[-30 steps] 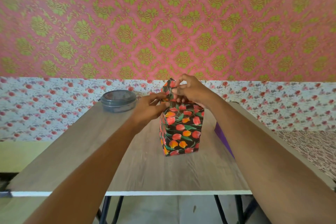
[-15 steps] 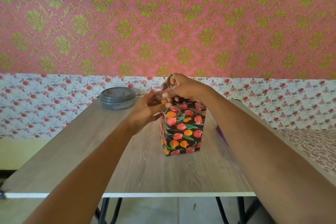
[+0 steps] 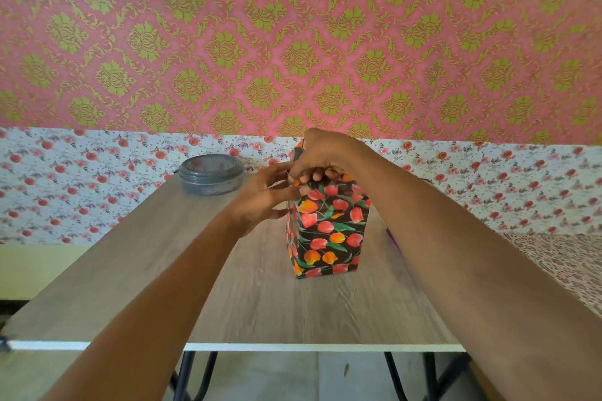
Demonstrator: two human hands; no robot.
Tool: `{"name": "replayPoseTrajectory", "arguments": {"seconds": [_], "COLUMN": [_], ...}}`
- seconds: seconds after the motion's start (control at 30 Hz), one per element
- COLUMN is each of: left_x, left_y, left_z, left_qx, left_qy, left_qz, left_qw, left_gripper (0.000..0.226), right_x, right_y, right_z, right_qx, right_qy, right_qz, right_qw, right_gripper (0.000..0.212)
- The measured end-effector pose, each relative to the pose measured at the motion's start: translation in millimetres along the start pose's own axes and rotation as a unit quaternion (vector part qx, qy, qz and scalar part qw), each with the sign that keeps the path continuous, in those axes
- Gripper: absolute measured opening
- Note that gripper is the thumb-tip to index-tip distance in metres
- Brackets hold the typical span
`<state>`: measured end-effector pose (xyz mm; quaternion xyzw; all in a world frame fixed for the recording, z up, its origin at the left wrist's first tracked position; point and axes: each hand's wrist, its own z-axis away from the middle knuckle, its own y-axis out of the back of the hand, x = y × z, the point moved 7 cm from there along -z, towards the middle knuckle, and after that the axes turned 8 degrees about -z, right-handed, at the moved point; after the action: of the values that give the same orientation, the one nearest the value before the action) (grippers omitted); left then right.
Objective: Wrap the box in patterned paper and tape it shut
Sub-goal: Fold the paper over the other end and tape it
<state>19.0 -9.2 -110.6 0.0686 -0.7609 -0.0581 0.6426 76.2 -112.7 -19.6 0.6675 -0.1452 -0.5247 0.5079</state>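
Note:
The box (image 3: 329, 231) stands upright in the middle of the wooden table (image 3: 228, 303), covered in black paper with red and orange tulips. My right hand (image 3: 321, 156) curls over the box's top and presses the upstanding paper flap (image 3: 297, 150) down with bent fingers. My left hand (image 3: 267, 195) is at the top left corner, its fingers touching the paper edge there. The top face of the box is hidden by both hands. No tape is visible.
A round grey lidded container (image 3: 211, 178) sits at the table's far left corner. A purple object (image 3: 392, 239) peeks out behind my right forearm. The table's white front edge (image 3: 293, 347) runs near me, black legs below. Patterned walls stand behind.
My right hand has pushed the raised paper flap lower over the box top, and my left hand has slid closer against the box's top left corner.

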Motion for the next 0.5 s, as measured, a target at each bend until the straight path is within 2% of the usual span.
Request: {"name": "replayPoseTrajectory", "arguments": {"seconds": [0.13,0.23,0.37,0.5], "left_x": [4.0,6.1,9.8,13.1], "left_y": [-2.4,-4.5,-8.5,-13.0], "left_z": [1.1,-0.3,-2.9,-1.4], "left_qx": [0.004,0.004,0.008,0.001], "left_qy": [0.006,0.017,0.026,0.028], "left_qz": [-0.017,-0.039,-0.059,-0.071], "left_qw": [1.0,0.999,0.998,0.997], "left_gripper": [0.069,0.07,0.065,0.066], "right_x": [-5.6,-6.8,-1.1,14.5], "right_y": [1.6,5.6,6.6,6.4], "right_z": [0.9,-1.6,-5.5,-4.3], "right_qx": [0.014,0.041,0.023,-0.02], "right_qy": [-0.004,-0.011,-0.06,-0.099], "right_qz": [0.031,0.07,0.091,0.039], "right_qw": [0.999,0.997,0.994,0.994], "right_gripper": [0.05,0.064,0.043,0.043]}}
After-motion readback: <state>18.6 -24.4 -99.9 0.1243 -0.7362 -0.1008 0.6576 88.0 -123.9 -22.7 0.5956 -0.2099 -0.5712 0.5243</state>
